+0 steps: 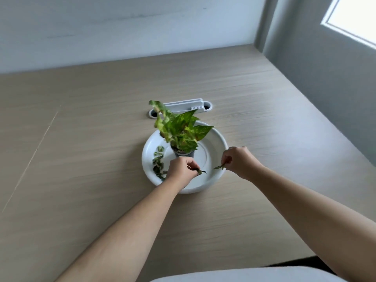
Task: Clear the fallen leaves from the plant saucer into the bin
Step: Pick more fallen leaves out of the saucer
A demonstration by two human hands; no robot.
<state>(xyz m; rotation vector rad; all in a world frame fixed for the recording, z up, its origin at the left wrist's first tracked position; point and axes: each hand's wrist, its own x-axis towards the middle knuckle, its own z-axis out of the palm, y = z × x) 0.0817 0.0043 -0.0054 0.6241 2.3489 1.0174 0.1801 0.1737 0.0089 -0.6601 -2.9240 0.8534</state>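
Fallen leaves in a plant saucer, viewed from the head camera. A cluster of dark, curled leaves [158,164] lies on the inner floor of the white saucer [215,139], just beyond the left hand [181,171] on its outer side and partly hidden by that hand at the near end. The left hand is curled, with thumb and fingers pressed together on a single leaf [201,171] whose tip projects toward the right hand. The right hand [241,161] is likewise curled and pinches a second leaf [219,166], which points back toward the left hand; the two held leaves lie near each other, apart, over the near part of the saucer floor. Whether either held leaf touches the saucer cannot be told, as the frame is slightly blurred. Between and just beyond the two hands stands a small pot [184,153], touching the saucer floor, bearing a variegated green and yellow plant [179,127] that leans away from the hands. The right hand sits over the saucer's rim on its own side; the left wrist crosses the near rim. The saucer rests on a pale wood-grain table [81,139]. Beyond the plant, farther from both hands, an oval cable port [181,107] with a raised white cover is set into the tabletop. Both forearms are bare. No bin is in view.
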